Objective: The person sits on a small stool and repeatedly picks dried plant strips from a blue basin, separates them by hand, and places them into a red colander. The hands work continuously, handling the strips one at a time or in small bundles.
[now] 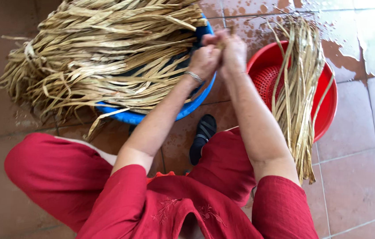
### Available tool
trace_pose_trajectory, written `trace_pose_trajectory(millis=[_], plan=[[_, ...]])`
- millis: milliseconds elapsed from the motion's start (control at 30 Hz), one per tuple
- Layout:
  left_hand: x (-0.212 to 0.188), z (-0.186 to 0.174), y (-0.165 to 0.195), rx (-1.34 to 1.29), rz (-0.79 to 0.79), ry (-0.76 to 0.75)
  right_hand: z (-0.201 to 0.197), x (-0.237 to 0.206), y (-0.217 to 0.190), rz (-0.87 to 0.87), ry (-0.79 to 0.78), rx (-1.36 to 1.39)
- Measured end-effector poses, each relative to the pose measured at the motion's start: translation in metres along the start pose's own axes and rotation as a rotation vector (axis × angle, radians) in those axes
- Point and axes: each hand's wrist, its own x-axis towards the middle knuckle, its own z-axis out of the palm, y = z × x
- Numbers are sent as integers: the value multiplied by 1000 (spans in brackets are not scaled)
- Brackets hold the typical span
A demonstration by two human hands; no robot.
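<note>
Red sleeves [280,208] and trousers [59,177] fill the near edge, a black sandal [203,135] is seen between the knees, and both hands, the left hand [204,59] and right hand [234,53], are pressed together and closed around the top of a strand of dried leaves [223,40] above the tiled floor [355,177]. A big heap of the same pale strips [99,53] is piled over a blue basin [130,117], and a smaller bundle [298,88] is draped across a red colander basin [329,102]. The strips are judged light, limp and somewhat brittle, perhaps slick where wet, so they are best taken near one end, several gathered together.
</note>
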Motion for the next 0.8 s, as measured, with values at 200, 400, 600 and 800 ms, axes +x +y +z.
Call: trace_pose_trajectory(millis=[200,400,600,800], plan=[[-19,8,16,255,73,-73,-34,19,-22,68,277,224],[-52,-2,19,322,194,-109,-75,40,-31,-2,302,202],[-73,-16,0,359,278,-147,-111,51,-48,-80,562,291],[-92,-27,-30,280,390,-230,-147,50,-65,-117,674,376]])
